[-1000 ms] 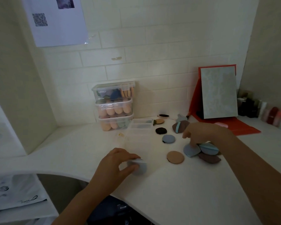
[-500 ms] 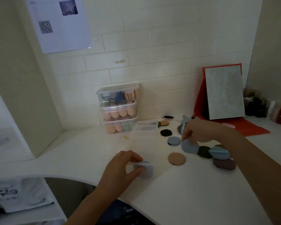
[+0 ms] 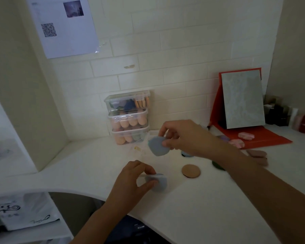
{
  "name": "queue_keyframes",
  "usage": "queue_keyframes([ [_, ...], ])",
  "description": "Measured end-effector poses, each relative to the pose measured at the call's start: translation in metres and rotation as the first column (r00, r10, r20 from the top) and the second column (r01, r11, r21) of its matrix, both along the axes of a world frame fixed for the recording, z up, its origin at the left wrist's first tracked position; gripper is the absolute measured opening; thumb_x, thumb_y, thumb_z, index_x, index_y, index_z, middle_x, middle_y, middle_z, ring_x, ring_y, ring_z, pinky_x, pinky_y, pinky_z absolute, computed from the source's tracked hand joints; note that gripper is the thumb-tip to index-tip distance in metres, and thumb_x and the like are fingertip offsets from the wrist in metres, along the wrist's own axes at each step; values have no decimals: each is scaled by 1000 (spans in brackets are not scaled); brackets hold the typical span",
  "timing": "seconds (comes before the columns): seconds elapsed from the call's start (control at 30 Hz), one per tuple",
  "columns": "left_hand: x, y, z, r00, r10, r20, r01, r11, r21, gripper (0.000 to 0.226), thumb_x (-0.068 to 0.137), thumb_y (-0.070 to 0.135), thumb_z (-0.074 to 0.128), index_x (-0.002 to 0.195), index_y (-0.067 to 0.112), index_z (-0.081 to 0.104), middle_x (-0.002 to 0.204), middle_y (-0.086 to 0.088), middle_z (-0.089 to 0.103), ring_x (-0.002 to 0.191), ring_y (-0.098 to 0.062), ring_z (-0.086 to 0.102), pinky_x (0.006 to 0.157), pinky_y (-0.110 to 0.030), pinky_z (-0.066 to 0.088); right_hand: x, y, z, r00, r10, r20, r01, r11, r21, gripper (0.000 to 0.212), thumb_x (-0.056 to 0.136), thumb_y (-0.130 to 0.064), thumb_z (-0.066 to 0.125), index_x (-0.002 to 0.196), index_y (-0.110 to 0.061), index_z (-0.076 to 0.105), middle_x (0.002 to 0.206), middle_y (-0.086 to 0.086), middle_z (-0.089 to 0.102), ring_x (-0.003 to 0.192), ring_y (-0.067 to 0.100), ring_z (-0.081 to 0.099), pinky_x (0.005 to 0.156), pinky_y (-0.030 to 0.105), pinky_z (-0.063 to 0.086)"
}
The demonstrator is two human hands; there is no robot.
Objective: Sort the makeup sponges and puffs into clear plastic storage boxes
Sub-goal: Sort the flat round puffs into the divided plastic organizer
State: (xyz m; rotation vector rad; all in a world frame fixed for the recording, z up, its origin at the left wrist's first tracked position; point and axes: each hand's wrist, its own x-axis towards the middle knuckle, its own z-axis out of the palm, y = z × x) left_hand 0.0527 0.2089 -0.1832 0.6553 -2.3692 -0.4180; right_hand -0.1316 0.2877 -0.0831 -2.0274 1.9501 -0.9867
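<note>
The right hand [image 3: 183, 138] is lifted above the desk [image 3: 201, 208], thumb and fingers pinching a blue puff [image 3: 157, 147] by its right edge, so the puff hangs off the hand's left side. Below and nearer the body, the left hand [image 3: 136, 178] pinches the near rim of a clear open box [image 3: 155, 175], thumb under and fingers over. The box runs away from that hand toward the right one (its far end is too faint to trace). A second puff [image 3: 159, 184], also blue, lies in the box just right of the left thumb.

Between the 2 hands and a little to the right, a tan puff [image 3: 191, 171] lies flat on the desk. A green puff [image 3: 217, 165] peeks out from under the right forearm, and brown puffs [image 3: 257, 154] sit beyond that arm. Pink puffs [image 3: 246, 135] rest on a red stand [image 3: 264, 138] behind the right wrist. Behind and left of the right hand, 3 lidded boxes [image 3: 128, 118] stand stacked against the wall, all holding sponges.
</note>
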Motion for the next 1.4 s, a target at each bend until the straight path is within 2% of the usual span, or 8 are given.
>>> queue_keyframes([
  [0.4,-2,-6,-6,998,8,-61,-10,999,-34,12,66,56,53,72,46,52,82,26,50,89,6,47,76,-5,35,32,-11,-16,907,14,-421,67,982,178,28,91,-32,58,113,-21,70,108,1,69,96,16,63,84,30,52],
  [0.6,-1,-7,-8,998,10,-70,-9,1000,13,35,72,24,78,79,48,54,90,19,46,92,6,48,74,-3,36,37,-11,-26,880,36,-473,72,975,208,24,91,-27,54,101,-17,74,91,2,70,75,16,58,50,17,35],
  [0.7,-1,-6,-8,998,8,-55,-7,1000,15,29,73,24,77,82,43,58,93,22,48,93,4,50,76,-4,36,40,-12,-32,848,18,-529,78,984,160,24,93,-29,53,110,-19,67,103,1,66,93,17,60,52,19,29],
  [0.83,0,-5,-6,998,-36,-45,35,999,-14,12,72,50,59,81,43,57,101,34,53,95,13,48,83,-6,34,39,-16,-38,882,25,-470,71,980,185,20,90,-24,57,103,-14,68,101,4,68,93,18,63,66,23,43],
  [0.93,-1,-3,-4,1000,-15,-3,15,1000,0,18,68,61,44,81,50,49,100,46,48,99,19,41,85,-7,30,30,-11,-33,961,68,-267,9,961,278,16,88,-21,61,102,-14,66,102,-1,67,93,13,61,58,8,39],
  [1.07,-2,-2,-3,1000,-20,20,21,999,-34,25,69,61,41,85,44,50,86,34,49,99,13,41,82,-9,32,16,-7,-17,994,96,-52,-72,933,354,11,85,-28,68,90,-19,63,92,-5,69,63,4,59,61,18,46],
  [1.23,-4,-3,-6,999,-24,47,27,998,-49,24,70,60,40,90,46,45,92,34,46,101,10,40,83,-10,32,-27,4,6,975,-160,-156,194,953,234,14,82,-25,71,88,-14,66,79,-6,62,67,8,57,63,21,47],
  [1.4,-6,-5,-11,996,-33,81,42,992,-117,32,77,54,40,107,48,50,102,27,53,101,5,40,89,-14,28,-69,19,3,798,-310,-517,574,655,492,20,85,-22,69,93,-5,62,74,3,61,59,10,54,53,18,44],
])
